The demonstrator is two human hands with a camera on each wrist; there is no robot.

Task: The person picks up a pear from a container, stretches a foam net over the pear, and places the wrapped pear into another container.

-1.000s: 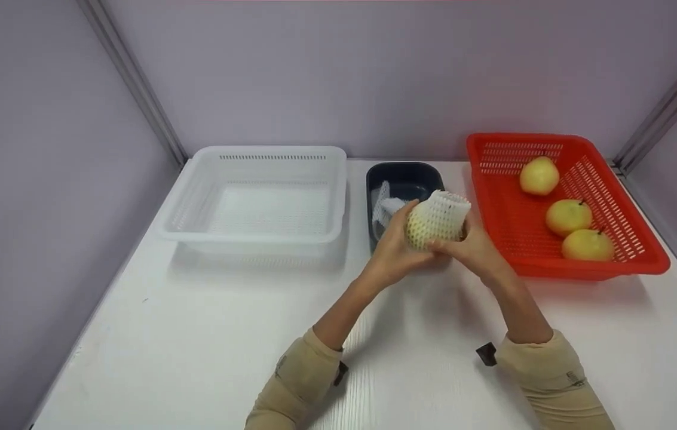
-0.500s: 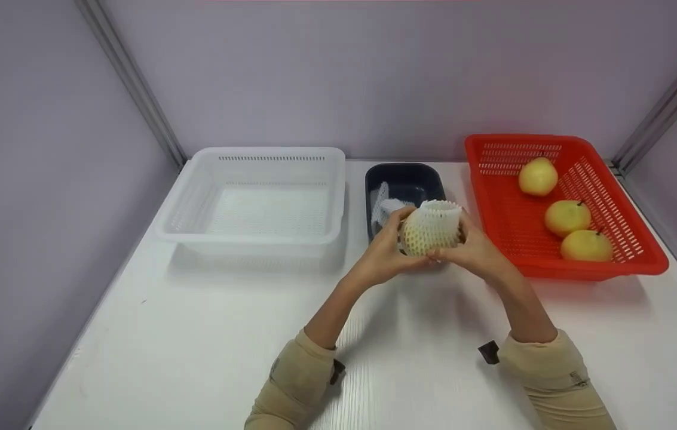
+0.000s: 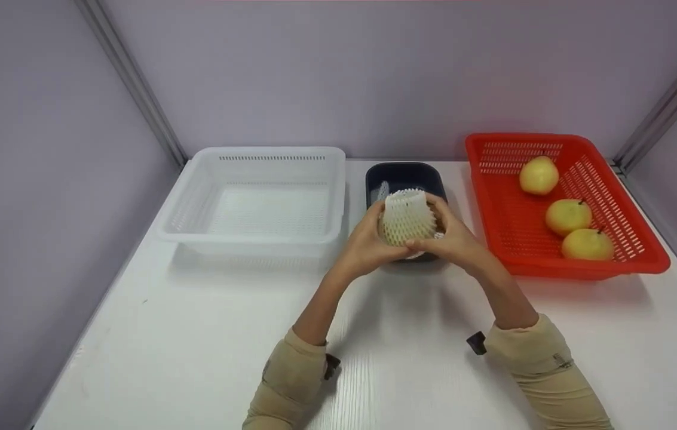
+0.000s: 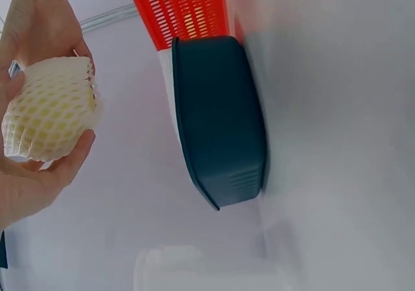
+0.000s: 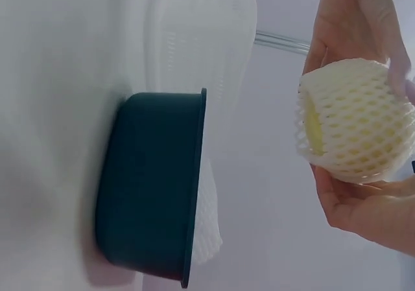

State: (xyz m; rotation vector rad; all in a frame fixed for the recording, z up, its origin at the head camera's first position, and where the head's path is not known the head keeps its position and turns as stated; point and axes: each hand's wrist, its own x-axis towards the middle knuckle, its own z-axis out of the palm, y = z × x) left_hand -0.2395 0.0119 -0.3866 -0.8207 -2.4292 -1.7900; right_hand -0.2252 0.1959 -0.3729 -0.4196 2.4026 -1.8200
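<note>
A yellow pear in a white foam net sleeve (image 3: 408, 220) is held up between both hands, above the near part of a dark blue bin (image 3: 405, 174). On its left side, my left hand (image 3: 365, 246) grips it with curled fingers and thumb. My right hand (image 3: 456, 237) grips it from the right, the thumb across the near side. In both wrist views the netting (image 4: 50, 109) covers most of the fruit, and yellow shows through the mesh (image 5: 356, 122). More white foam netting (image 3: 383, 190) lies inside the dark bin, partly hidden by the hands.
Left of the bin stands a white plastic basket (image 3: 254, 239). On the right, a red basket (image 3: 559, 269) holds several items: an upper pear (image 3: 539, 175), a middle pear (image 3: 569, 217) and a lower pear (image 3: 588, 245). Walls (image 3: 338, 71) enclose the white table (image 3: 207, 346).
Both hands have carried the netted pear to the left, dipping slightly and then rising. The foam sleeve's open end has turned from upper right to upward. The baskets have stayed put.
</note>
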